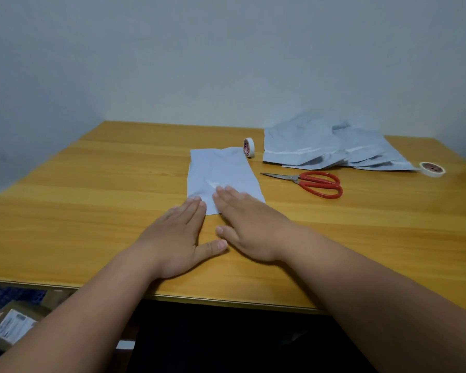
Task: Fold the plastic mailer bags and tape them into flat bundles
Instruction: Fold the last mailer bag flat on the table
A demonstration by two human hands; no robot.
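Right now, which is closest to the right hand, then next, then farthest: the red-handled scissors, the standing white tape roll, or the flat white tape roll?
1. Red-handled scissors, just right of the right hand.
2. Standing white tape roll, behind the folded bag.
3. Flat white tape roll, far right.

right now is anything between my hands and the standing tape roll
Only the folded mailer bag that both hands press: left hand, right hand. The upright tape roll stands at its far right corner; the scissors lie off right.

Plain pale grey-white wall (226, 55) behind, wooden table (92, 189) with yellow-brown grain pushed against it, dim even light, cardboard box (14, 324) on floor at lower left
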